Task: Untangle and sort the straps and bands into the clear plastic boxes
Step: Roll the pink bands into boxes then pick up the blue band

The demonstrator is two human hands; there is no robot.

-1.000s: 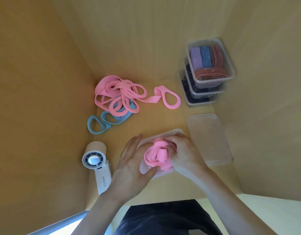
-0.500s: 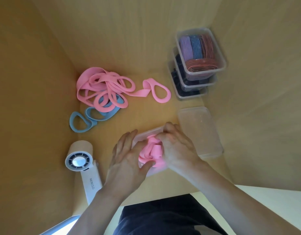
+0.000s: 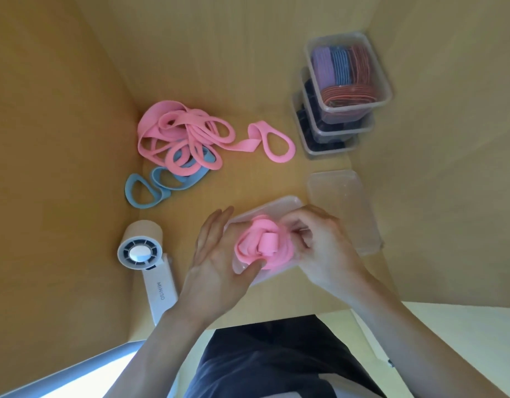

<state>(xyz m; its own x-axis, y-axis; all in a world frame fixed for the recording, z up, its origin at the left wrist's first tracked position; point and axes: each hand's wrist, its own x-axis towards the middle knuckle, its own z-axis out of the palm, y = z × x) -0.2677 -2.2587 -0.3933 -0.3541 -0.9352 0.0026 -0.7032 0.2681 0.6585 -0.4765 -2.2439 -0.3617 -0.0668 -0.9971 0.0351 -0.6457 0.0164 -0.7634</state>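
Left hand (image 3: 216, 262): fingers straight and spread along the left wall of the box, thumb pressing the near edge of the coil.
Right hand (image 3: 322, 248): fingers curled onto the coil's right side, pinching it down.
Coiled pink band (image 3: 262, 245): between the two hands, bunched inside the open clear box (image 3: 279, 203); its top loop stands above the rim.
Lid (image 3: 345, 208): just right of the right hand, flat on the tabletop (image 3: 248, 179), not fitted.
Stacked boxes (image 3: 348, 90): well beyond the right hand, three high. The top one holds purple, blue and red bands in neat rows. The lower two hold something dark, too dim to identify.
Pink tangle (image 3: 184, 136): beyond the left hand, loose and knotted, lying over part of the blue band (image 3: 161, 185).
Fan (image 3: 144, 254): just left of the left hand.
Done (judged): three boxes filled, a fourth being packed.
Left (judged): seat the coil and close the box, then separate and box the pink tangle and the blue band.
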